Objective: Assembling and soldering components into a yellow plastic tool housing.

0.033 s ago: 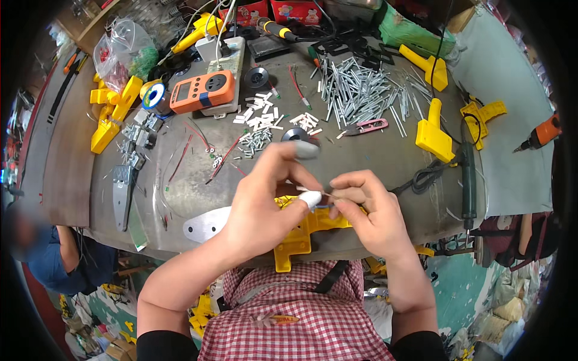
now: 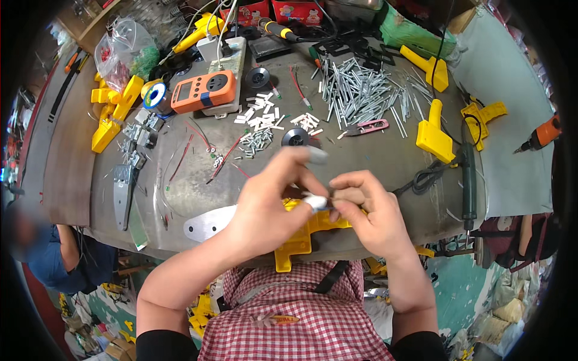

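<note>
Dull grey and scuffed, the surface (image 2: pixel 361 153) spreads beneath the work, bent into a curve toward the rim of the view, with a green floor (image 2: pixel 460 283) beyond its near edge. A person in a blue top (image 2: pixel 45 256) is at the far left.

At the near edge, a yellow plastic housing (image 2: pixel 295 243) lies under both hands, partly hidden by them. The left hand (image 2: pixel 265 207), white covering on its thumb, has its thumb and forefinger drawn close together; the right hand (image 2: pixel 376 213) has its thumb and fingertips bunched just beside them. Each grip is nearly closed, but blur and overlap leave me unable to tell what, if anything, either one has hold of. A silver metal plate (image 2: pixel 203 226) with dark holes reaches out from behind the left hand.

Farther back are a black spool (image 2: pixel 295 137), small screws (image 2: pixel 257 144), white rectangular pieces (image 2: pixel 263 122), pink-handled snips (image 2: pixel 370 126), a heap of metal rods (image 2: pixel 355 90) and an orange meter (image 2: pixel 191 101). To the right stands another yellow housing (image 2: pixel 433 139), near a dark-handled tool (image 2: pixel 468 186).
</note>
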{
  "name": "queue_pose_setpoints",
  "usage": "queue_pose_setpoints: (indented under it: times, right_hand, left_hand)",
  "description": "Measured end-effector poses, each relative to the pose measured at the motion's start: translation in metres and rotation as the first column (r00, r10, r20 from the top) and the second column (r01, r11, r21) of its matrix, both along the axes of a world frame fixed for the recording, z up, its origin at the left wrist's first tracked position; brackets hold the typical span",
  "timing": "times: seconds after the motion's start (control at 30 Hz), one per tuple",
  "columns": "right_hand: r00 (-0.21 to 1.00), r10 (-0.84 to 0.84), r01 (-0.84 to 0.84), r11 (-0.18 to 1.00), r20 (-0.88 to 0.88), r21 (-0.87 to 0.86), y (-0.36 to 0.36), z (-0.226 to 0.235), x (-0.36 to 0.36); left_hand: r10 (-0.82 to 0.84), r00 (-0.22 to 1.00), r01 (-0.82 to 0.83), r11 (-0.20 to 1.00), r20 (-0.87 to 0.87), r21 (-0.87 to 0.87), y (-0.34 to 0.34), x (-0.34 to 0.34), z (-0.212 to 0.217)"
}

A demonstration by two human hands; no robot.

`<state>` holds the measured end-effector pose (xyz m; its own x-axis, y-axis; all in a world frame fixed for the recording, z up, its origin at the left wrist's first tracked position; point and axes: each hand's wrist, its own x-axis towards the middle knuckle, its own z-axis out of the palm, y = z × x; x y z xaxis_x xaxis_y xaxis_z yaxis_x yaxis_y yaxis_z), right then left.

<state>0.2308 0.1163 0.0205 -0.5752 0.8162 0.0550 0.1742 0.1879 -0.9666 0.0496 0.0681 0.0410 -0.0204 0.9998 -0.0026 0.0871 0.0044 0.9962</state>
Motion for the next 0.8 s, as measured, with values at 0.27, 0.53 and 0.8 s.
queue_pose_setpoints:
  times: [0.27, 0.53, 0.8]
  right_hand:
    - [0.990, 0.098, -0.092, 0.994, 0.100, -0.060, 0.016, 0.001, 0.013]
    - [0.997, 0.001, -0.015, 0.981, 0.075, 0.193, 0.014, -0.003, 0.020]
    - [0.996, 0.011, -0.039, 0.942, 0.087, 0.334, -0.003, 0.008, 0.019]
  left_hand:
    - [-0.122, 0.937, 0.141, 0.989, -0.328, 0.035, 0.009, 0.005, -0.008]
    - [-0.024, 0.640, 0.256, 0.949, -0.768, 0.184, -0.002, 0.001, 0.021]
    - [0.138, 0.513, 0.320, 0.885, -0.847, 0.338, -0.005, -0.004, 0.010]
